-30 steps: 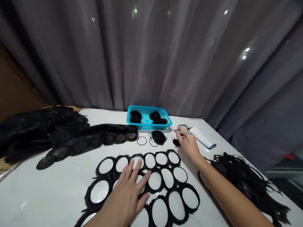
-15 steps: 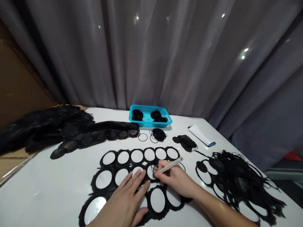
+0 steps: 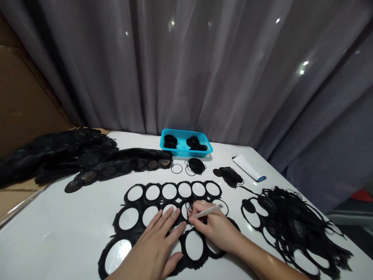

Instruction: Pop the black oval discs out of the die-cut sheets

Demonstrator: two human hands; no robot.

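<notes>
Brown cardboard (image 3: 26,85) stood at the left edge, before a grey curtain (image 3: 186,70) that filled the upper frame. Right of it, a dark heap (image 3: 67,151) spilled onto the white table (image 3: 58,241), and a black strip with round patches (image 3: 128,165) reached toward the centre. Across the lower centre lay the black sheet with oval holes (image 3: 141,221). The left hand (image 3: 155,243) rested flat on it, fingers extended and gripping nothing, hiding several holes. Above, in mid-frame, were a thin ring (image 3: 176,173), a blue basket (image 3: 186,153) holding dark bundles (image 3: 170,142), and a loose pile of rings (image 3: 196,166). Just beside the left fingertips, the right hand (image 3: 214,225) pinched a slim white tool (image 3: 206,212) and covered the sheet's right part; whether it also gripped the thin loops at its fingertips could not be told. Farther right came a small black clump (image 3: 231,177), a white-and-blue packet (image 3: 247,168) and, lower right, a tangled black pile (image 3: 294,229).
</notes>
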